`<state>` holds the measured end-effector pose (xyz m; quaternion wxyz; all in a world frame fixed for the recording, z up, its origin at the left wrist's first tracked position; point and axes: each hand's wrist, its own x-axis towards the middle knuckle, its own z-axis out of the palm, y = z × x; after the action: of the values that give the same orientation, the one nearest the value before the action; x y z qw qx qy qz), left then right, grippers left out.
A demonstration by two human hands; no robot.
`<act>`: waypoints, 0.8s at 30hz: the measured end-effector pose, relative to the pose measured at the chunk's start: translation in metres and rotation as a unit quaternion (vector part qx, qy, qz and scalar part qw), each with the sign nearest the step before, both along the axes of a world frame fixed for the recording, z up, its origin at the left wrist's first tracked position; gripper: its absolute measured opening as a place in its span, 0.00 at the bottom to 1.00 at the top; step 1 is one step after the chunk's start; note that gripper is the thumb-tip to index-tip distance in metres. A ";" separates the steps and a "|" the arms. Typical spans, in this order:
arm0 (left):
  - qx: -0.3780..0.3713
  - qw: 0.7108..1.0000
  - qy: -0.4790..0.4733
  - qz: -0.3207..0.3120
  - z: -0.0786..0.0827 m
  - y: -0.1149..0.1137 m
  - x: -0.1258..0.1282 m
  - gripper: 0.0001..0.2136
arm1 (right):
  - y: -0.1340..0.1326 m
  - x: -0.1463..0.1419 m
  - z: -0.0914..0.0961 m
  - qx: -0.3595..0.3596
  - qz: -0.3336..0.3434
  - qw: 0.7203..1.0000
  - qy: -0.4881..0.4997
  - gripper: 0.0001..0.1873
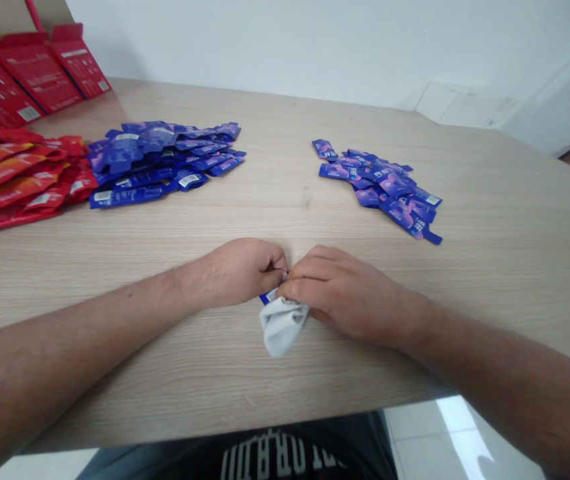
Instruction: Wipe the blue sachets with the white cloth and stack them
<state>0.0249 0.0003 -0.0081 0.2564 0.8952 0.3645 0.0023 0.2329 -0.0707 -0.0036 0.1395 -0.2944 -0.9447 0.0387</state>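
Near the front of the wooden table my two hands meet. My left hand (247, 270) is closed in a pinch on one end of a small blue sachet (267, 297), of which only a bit with a white label shows. Fingers curled, my right hand (345, 290) grips a crumpled white cloth (283, 327) that hangs below its fingertips. Those fingertips press against the sachet too, right beside my left thumb. Most of the sachet is hidden behind the fingers and the cloth.
Blue sachets lie in a heap (165, 157) at the back left and a looser pile (385, 190) at the back right. Red packets (25, 177) are stacked far left, before several red boxes (39, 70). A white wall (285, 47) borders the table (189, 380).
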 end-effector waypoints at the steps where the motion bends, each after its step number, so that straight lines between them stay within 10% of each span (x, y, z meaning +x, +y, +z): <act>1: -0.002 1.000 0.002 0.004 0.000 0.000 0.000 0.10 | 0.001 0.001 0.000 0.005 -0.022 1.000 0.004 0.13; 24: -0.009 1.000 0.003 -0.010 0.004 0.002 0.001 0.09 | -0.001 -0.002 -0.001 0.003 -0.026 1.000 0.007 0.12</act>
<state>0.0255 0.0018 -0.0044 0.2633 0.8963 0.3567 -0.0060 0.2305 -0.0718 -0.0047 0.1481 -0.3178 -0.9359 0.0344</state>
